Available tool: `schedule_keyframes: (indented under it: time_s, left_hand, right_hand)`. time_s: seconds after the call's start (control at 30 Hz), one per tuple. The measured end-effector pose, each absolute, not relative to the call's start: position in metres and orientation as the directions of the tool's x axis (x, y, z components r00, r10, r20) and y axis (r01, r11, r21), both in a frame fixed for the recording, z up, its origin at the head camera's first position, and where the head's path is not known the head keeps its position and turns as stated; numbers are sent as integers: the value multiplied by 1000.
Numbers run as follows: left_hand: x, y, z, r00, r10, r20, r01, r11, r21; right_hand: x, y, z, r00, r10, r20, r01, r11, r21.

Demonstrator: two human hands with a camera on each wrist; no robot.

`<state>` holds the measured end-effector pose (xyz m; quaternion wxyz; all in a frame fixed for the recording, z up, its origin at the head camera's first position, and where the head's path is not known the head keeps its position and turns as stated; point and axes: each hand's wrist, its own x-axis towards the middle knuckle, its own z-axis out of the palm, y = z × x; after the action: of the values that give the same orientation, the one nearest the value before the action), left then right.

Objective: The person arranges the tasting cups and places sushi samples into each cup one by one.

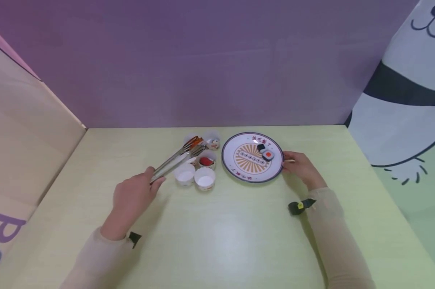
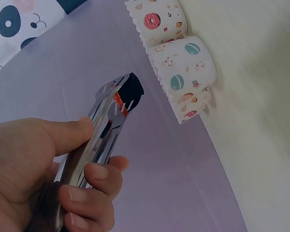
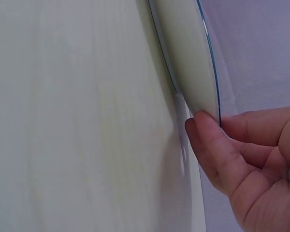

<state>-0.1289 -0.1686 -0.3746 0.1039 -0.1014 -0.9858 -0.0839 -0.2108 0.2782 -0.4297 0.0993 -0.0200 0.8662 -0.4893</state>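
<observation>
My left hand (image 1: 132,196) grips a pair of metal tongs (image 1: 172,162). Between the tong tips is a small orange-and-black piece (image 2: 120,99), held above the paper cups. With thumb and fingers my right hand (image 1: 301,168) pinches the right rim of a round white plate (image 1: 235,170) with a dark blue edge and a striped sunburst print. On the plate's upper right lie a sushi roll piece with an orange centre (image 1: 268,155) and a smaller black-and-white piece (image 1: 261,147). The right wrist view shows the plate (image 3: 188,53) edge-on, its underside facing the table.
Several white patterned paper cups (image 1: 204,178) stand clustered left of the plate. One holds a red piece (image 1: 206,161), another a pale piece (image 1: 214,143). A purple wall (image 1: 217,64) rises behind the table (image 1: 217,241), with printed panels at both sides.
</observation>
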Motion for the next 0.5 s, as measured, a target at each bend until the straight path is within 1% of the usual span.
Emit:
schedule_keyframes:
  time_s: [0.1, 0.5]
  left_hand:
    - [-128, -173, -375, -952, 181, 248, 218, 967, 131]
    - [-125, -186, -380, -960, 170, 223, 198, 974, 110]
  right_hand:
    - [-211, 279, -430, -978, -128, -162, 71, 527, -847]
    - [-211, 276, -428, -975, -118, -186, 95, 534, -840]
